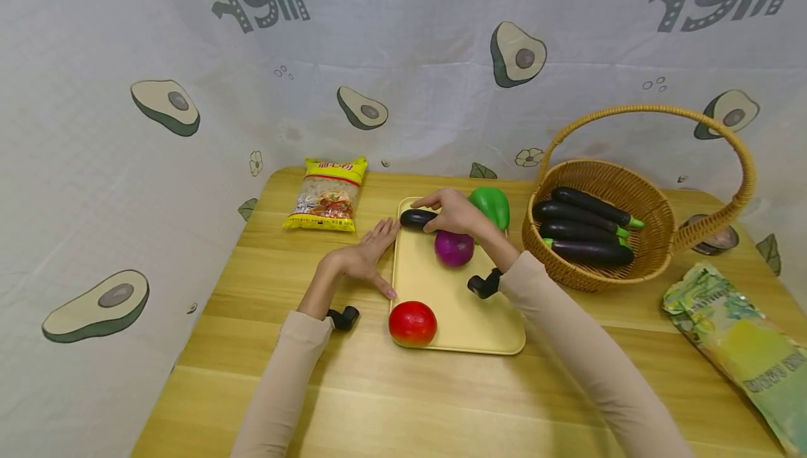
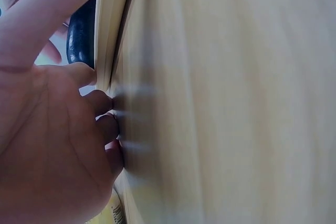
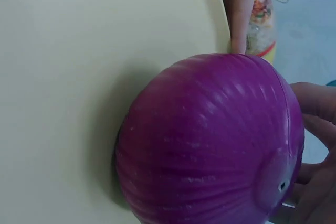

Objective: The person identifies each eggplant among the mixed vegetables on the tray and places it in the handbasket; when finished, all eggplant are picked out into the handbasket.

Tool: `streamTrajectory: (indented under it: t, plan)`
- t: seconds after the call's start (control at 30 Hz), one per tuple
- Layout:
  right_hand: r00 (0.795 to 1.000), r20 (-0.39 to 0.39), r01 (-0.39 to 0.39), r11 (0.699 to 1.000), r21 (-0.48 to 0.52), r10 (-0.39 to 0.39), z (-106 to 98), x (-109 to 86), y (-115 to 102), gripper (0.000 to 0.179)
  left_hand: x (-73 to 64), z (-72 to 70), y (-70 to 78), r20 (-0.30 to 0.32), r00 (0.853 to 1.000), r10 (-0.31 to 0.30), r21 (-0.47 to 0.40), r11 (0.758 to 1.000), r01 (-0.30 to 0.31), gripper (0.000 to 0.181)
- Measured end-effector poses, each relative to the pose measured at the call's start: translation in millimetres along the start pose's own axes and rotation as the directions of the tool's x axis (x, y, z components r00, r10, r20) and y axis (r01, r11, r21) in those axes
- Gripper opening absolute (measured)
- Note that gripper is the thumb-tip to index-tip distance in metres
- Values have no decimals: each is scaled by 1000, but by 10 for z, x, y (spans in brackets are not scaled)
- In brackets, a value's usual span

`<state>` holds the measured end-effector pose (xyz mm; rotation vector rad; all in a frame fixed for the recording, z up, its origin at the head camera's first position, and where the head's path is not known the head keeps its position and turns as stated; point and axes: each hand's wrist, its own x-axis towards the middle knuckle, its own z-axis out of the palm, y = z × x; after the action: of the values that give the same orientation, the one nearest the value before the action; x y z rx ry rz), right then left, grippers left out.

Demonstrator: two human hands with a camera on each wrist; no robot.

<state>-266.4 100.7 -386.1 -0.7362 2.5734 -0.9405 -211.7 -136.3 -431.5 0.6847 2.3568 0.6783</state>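
Observation:
My right hand (image 1: 459, 214) pinches a dark, glossy eggplant (image 1: 415, 218) at the far left corner of a pale yellow tray (image 1: 466, 318). Along the tray's left edge lies my left hand (image 1: 359, 258), fingers extended and touching the rim. In the left wrist view, its palm (image 2: 52, 140) faces the camera beside the tray, with the eggplant (image 2: 81, 35) above the fingers. A purple onion (image 1: 454, 249) sits under my right wrist and hides part of that hand in the right wrist view. A green bell pepper (image 1: 492, 206) is partly behind my right forearm.
A red, round tomato-like item (image 1: 412, 323) sits in the tray's near left corner. To the right stands a handled wicker basket (image 1: 656, 262) of several eggplants, with a tin (image 1: 719, 239) and a green packet (image 1: 744, 339) beyond. A yellow food bag (image 1: 326, 195) lies back left.

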Motion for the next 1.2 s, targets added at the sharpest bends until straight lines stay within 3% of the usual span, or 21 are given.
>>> streamTrajectory:
  t: [0.37, 0.73, 0.93, 1.2]
  plan:
    - [997, -19, -69, 998, 1, 69, 65, 53, 4, 51, 8, 7, -5, 2, 1000, -2, -8, 1000, 2, 144]
    - [996, -10, -90, 996, -2, 90, 55, 96, 40, 52, 6, 4, 1, -1, 1000, 4, -5, 1000, -4, 144]
    - [999, -18, -41, 999, 17, 41, -14, 62, 22, 51, 11, 12, 4, -2, 1000, 11, -6, 1000, -11, 144]
    - [990, -26, 136, 990, 40, -135, -224, -19, -65, 49, -2, 4, 1, -5, 1000, 3, -11, 1000, -3, 143]
